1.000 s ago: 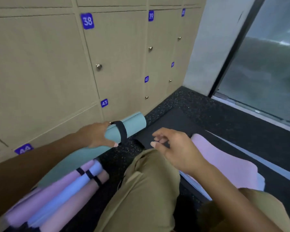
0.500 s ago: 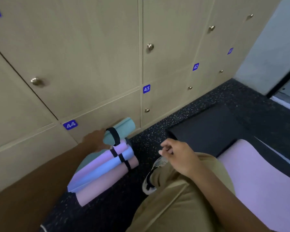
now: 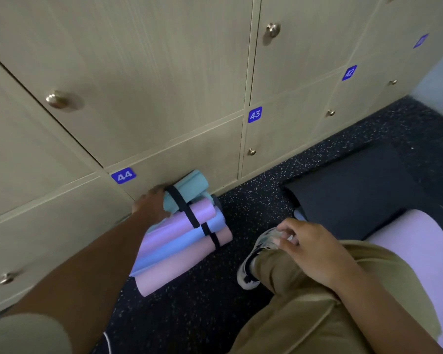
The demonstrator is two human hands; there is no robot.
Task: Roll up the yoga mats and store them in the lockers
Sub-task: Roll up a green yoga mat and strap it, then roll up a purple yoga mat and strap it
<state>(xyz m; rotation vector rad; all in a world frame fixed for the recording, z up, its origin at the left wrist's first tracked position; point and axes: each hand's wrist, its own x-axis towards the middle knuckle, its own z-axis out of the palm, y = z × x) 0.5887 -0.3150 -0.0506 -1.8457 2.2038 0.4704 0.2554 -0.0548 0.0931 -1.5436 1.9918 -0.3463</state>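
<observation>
A rolled teal yoga mat [image 3: 187, 191], bound by a black strap [image 3: 175, 198], is gripped near its strapped end by the left hand [image 3: 151, 204], whose fingers are wrapped round the roll on its far side, so only the back of the hand is seen. The teal roll is laid against the door of locker 44 [image 3: 189, 159], directly below and to the right of the blue number plate 44 [image 3: 123, 175], and is set on top of a stack of other rolled mats. Just in front of that door, a lilac rolled mat [image 3: 184, 221], a light blue rolled mat [image 3: 179, 241] and a pink rolled mat [image 3: 179, 264] are lined up side by side on the speckled black floor [image 3: 253, 208], each tied with its own black strap, touching one another. To the right of locker 44, locker 43 [image 3: 279, 139] is seen closed, with its small metal knob [image 3: 251, 151]. Farther right of the stack, the right hand [image 3: 310, 251] is held above a raised knee in olive trousers [image 3: 317, 302], with loosely curled fingers and nothing held; a grey sneaker [image 3: 256, 256] is seen just beneath the fingertips. Beyond that hand, a dark unrolled mat [image 3: 356, 195] and a lilac unrolled mat [image 3: 420, 246] are spread flat on the floor.
</observation>
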